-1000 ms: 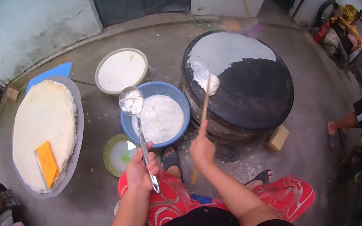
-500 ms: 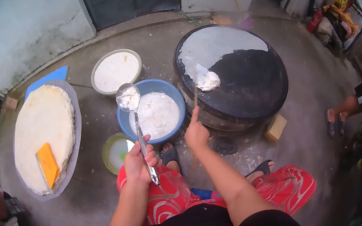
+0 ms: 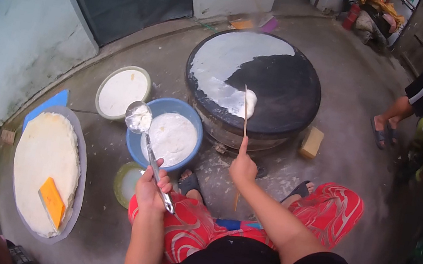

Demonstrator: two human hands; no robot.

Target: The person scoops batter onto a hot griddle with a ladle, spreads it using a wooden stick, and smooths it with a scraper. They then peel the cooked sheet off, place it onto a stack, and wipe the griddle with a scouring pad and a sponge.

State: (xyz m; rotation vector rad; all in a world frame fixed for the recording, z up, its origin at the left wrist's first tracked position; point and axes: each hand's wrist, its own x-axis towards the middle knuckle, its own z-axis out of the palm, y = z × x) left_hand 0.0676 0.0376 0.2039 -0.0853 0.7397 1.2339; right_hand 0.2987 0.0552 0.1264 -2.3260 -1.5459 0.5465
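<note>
Your left hand (image 3: 152,189) is curled closed around the handle of the ladle (image 3: 139,117), whose loaded bowl hangs by the blue basin (image 3: 196,149); if it tips, the white mixture could spill. Your right hand (image 3: 243,170) closes on the stick (image 3: 245,121), index finger extended along it, beside the dough lump (image 3: 250,104) on the round griddle (image 3: 281,90). Uneven pressure might tear the pale layer (image 3: 214,67). Your right palm is hidden, and the stick's exact contact is unclear.
</note>
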